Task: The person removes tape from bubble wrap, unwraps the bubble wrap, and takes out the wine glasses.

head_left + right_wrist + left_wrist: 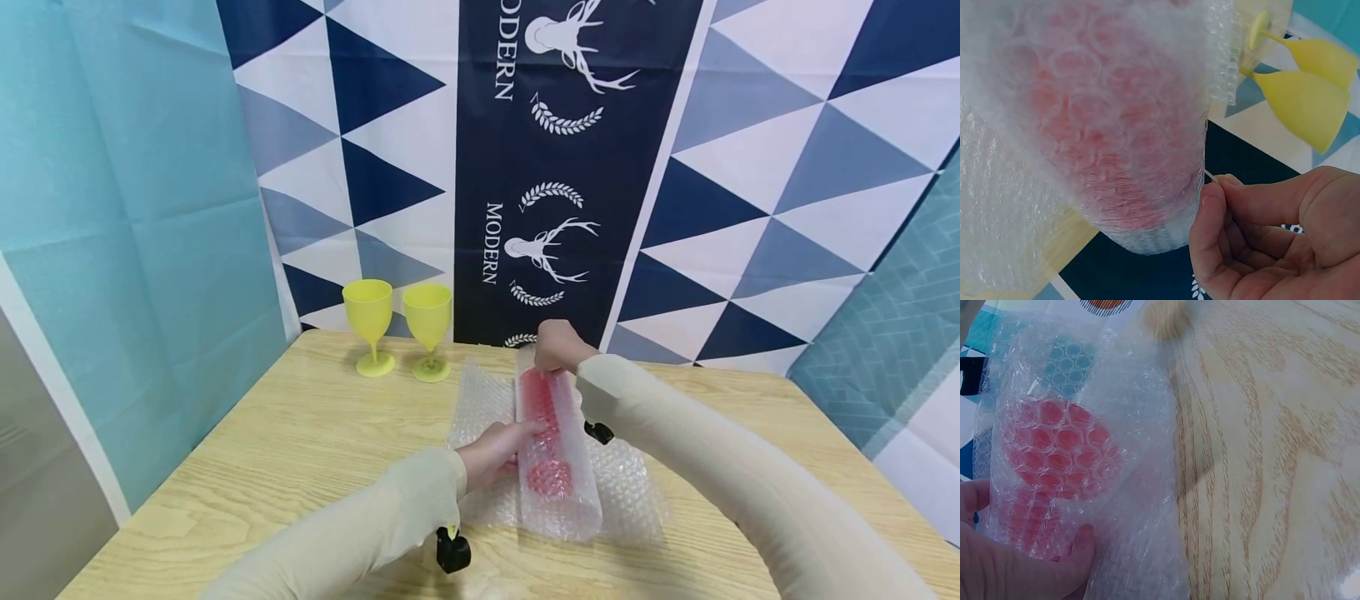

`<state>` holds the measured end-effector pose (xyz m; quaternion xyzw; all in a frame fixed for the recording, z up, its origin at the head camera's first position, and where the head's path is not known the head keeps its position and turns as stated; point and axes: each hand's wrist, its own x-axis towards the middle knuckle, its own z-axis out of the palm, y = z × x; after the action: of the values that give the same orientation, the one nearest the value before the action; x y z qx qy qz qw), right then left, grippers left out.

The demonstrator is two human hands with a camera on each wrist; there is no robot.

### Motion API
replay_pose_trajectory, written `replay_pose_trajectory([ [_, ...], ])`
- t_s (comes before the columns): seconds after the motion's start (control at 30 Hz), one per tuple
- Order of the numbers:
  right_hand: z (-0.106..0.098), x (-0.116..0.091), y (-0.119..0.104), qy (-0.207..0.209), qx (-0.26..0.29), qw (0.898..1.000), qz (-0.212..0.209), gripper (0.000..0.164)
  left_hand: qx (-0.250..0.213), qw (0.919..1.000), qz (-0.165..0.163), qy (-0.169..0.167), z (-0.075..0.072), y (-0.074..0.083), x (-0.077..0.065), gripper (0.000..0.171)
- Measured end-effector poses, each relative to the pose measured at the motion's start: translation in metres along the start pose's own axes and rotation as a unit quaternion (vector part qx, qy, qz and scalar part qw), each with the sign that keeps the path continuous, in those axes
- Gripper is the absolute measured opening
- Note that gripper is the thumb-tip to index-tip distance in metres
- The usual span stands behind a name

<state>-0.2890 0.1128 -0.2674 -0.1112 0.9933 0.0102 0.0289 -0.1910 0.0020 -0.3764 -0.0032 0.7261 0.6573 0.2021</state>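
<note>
A red goblet-like object shows blurrily through the bubble wrap rolled around it. The roll lies lengthwise on the table, its loose wrap spread flat beneath on both sides. My left hand grips the roll from its left side, thumb on top and the other fingers mostly hidden under or behind it. At the far end, my right hand pinches the edge of the wrap between thumb and forefinger, the rest of its fingers curled, as the right wrist view shows.
Two yellow goblets stand upright at the back left of the wooden table. Behind the table hangs a patterned cloth, and a teal sheet borders the left side.
</note>
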Motion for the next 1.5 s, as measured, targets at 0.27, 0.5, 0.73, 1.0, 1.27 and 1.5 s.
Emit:
replay_pose_trajectory([
  [0.27,-0.001,0.0,0.018,-0.006,0.151,0.988,0.041,0.026,0.004,1.0,-0.003,-0.007,0.0,0.001,-0.002,0.053],
  [0.5,-0.008,-0.008,0.035,0.006,0.104,0.995,0.01,0.034,-0.002,0.9999,-0.008,-0.007,-0.002,0.001,-0.001,0.056],
  [0.73,-0.007,-0.02,0.057,-0.007,0.147,0.989,0.026,0.035,0.0,1.0,-0.003,-0.004,-0.001,0.0,0.0,0.055],
  [1.0,0.001,-0.036,0.08,-0.007,0.196,0.98,0.036,0.03,-0.002,1.0,-0.007,0.0,0.0,0.001,0.0,0.056],
  [1.27,0.018,-0.05,0.097,-0.021,0.201,0.979,0.026,0.022,0.0,0.9999,-0.01,0.004,-0.001,0.002,0.0,0.058],
  [1.5,0.04,-0.061,0.101,-0.01,0.196,0.981,0.003,0.021,0.0,0.9998,-0.017,0.009,0.0,0.002,-0.002,0.063],
])
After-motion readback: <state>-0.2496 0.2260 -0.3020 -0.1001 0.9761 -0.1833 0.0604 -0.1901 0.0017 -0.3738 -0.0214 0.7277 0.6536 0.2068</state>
